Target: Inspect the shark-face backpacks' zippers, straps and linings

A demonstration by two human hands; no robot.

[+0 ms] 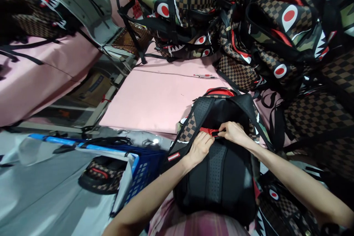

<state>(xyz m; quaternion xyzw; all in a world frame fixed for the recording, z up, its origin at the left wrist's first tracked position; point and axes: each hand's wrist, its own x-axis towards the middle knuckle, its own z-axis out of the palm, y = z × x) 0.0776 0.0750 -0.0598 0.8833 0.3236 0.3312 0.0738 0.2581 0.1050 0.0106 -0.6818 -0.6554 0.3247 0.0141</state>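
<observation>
A backpack [232, 177] leans against my lap and the table edge, its black padded back panel facing me. Across the panel runs a pocket opening with red lining [208, 131]. My left hand [200, 148] has its fingers closed over the edge of this opening. Just to its right, my right hand [234, 132] pinches a small black piece [215, 134] at the opening, perhaps a zipper end; the fingertips partly hide it. The shoulder straps [203, 112] arch up on both sides of my hands. Brown checkered fabric shows along the bag's sides.
A pink-covered table [143, 99] lies ahead, with pens [204, 76] on it. Checkered and camouflage shark-face backpacks [190, 11] are piled at the back and right. At lower left, a blue crate [141, 173] stands beside a white-lined bin holding a checkered bag [103, 173]. A grey chair [80, 3] stands behind.
</observation>
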